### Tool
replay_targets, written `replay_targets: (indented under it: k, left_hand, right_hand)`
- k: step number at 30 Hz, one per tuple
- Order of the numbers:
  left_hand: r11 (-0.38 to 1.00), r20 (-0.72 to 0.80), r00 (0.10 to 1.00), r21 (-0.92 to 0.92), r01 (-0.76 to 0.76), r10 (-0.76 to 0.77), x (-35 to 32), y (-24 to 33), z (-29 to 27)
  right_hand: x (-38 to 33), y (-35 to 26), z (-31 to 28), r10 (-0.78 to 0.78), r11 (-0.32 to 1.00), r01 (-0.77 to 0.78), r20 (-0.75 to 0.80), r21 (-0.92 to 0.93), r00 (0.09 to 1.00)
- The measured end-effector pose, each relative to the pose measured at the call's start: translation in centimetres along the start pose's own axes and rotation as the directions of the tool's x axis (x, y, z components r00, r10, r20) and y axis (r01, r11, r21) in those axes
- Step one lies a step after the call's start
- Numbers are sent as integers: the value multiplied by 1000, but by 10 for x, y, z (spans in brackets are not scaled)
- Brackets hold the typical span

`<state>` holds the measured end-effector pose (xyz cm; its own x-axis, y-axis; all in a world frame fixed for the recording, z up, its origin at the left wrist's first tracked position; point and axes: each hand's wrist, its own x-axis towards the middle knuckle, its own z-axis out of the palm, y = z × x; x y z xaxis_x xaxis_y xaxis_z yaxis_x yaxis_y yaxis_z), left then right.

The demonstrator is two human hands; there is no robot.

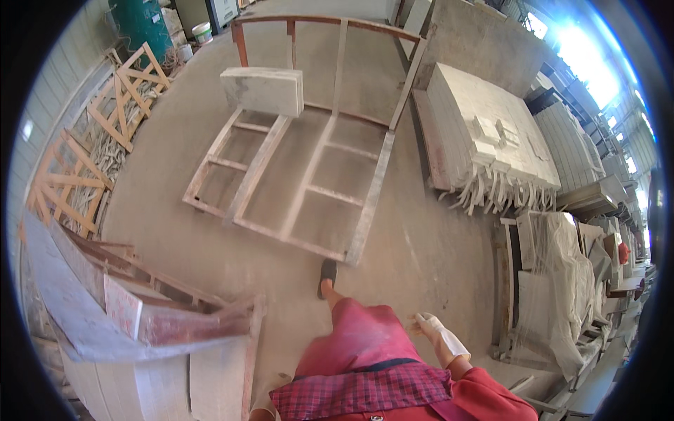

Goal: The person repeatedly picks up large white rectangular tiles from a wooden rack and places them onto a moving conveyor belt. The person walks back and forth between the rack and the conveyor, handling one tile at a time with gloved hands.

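Note:
My right hand (429,325), in a pale glove with a long cuff, hangs beside my red apron (358,337). Its fingers are loosely extended, and nothing shows in them. Of my left arm only a pale cuff (264,403) shows at the lower edge; the fingers there are hidden. Ahead of my dark shoe (327,270) stands a metal frame cart (302,189) with a low barred base and an upright back frame. A few light stone slabs (263,91) stand on edge on its far left part.
To the right, a large stack of pale slabs (484,112) has loose straps along its near end. Nearer stand plastic-wrapped slabs (547,281). A rack with slabs (154,337) fills the lower left. Wooden crate frames (74,179) lean along the left wall; a bucket (202,32) stands farther back.

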<state>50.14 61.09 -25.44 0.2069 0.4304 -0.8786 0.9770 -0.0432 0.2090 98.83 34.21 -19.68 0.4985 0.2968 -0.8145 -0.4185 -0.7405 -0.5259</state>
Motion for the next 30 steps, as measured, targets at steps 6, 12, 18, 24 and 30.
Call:
replay_targets:
  k: [6, 12, 18, 24, 30]
  left_hand:
    - [1000, -67, 997, 7, -29, 30, 58, 81, -103]
    - [999, -227, 973, -15, -50, 45, 105, 144, -214]
    - [998, -237, 970, -42, -54, 42, 105, 191, -275]
    - [992, -80, 992, 93, -87, 95, 152, 206, -332]
    - [993, -111, 989, 66, -93, 100, 257, 255, -443]
  right_hand:
    - [49, -87, 2, 133, 985, -131, -8, 112, 991]
    - [105, -162, 7, 140, 988, -137, -34, 67, 990]
    - [154, -246, 13, -26, 996, 28, 22, -82, 999]
    - [185, -300, 35, -60, 998, 60, -49, -13, 997]
    - [184, -290, 51, 67, 990, -50, -130, 130, 989]
